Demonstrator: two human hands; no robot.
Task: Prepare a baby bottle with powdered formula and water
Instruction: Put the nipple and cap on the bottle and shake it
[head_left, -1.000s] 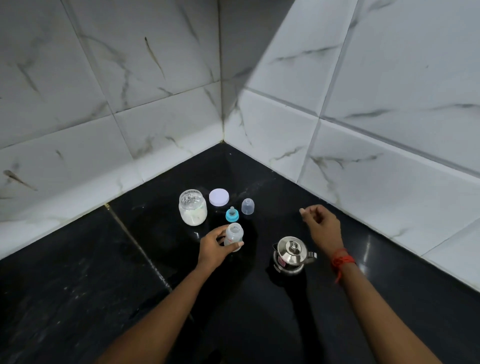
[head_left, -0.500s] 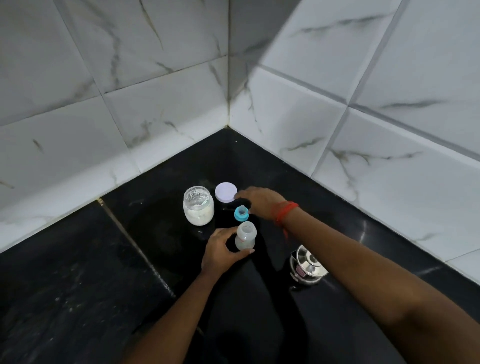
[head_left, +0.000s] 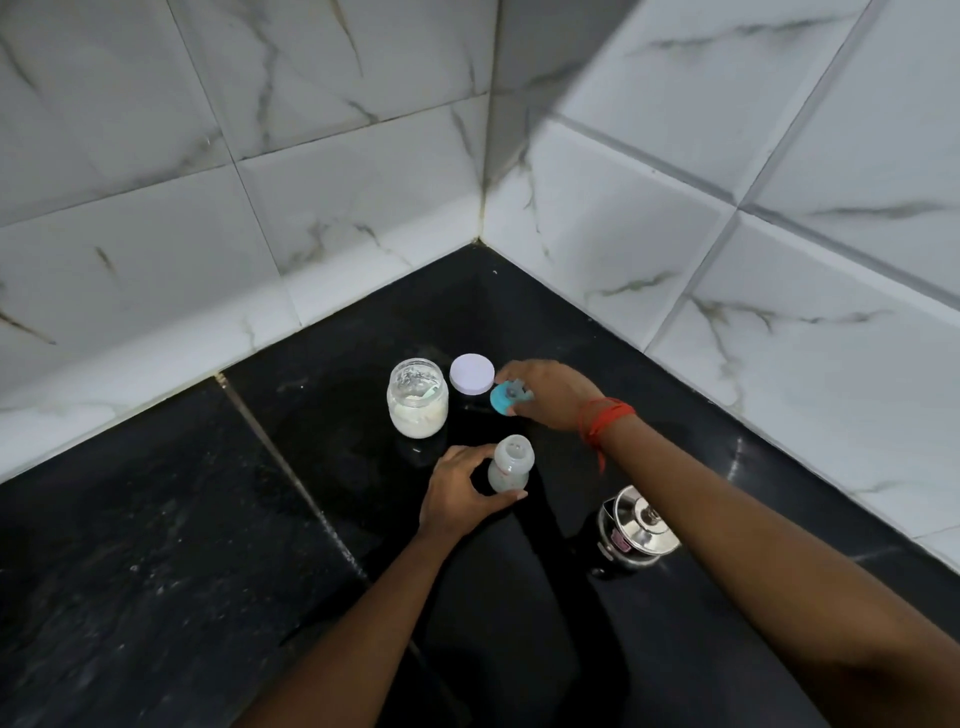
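A small translucent baby bottle (head_left: 510, 464) stands open-topped on the black counter, holding cloudy liquid. My left hand (head_left: 460, 491) grips its side. My right hand (head_left: 550, 395) pinches the blue nipple ring (head_left: 506, 399), tilted and lifted off the counter, beyond the bottle. A glass jar of white powder (head_left: 417, 397) stands open to the left of it. The jar's white lid (head_left: 471, 374) lies flat beside it. The clear bottle cap is hidden behind my right hand.
A steel lidded pot (head_left: 636, 527) stands at the right under my right forearm. White marble-tiled walls (head_left: 363, 208) close the corner behind the objects. The black counter (head_left: 156, 571) stretches left and toward me.
My right hand reached from beside the steel pot across to the blue nipple ring, took hold of it and lifted it. My left hand stayed on the bottle.
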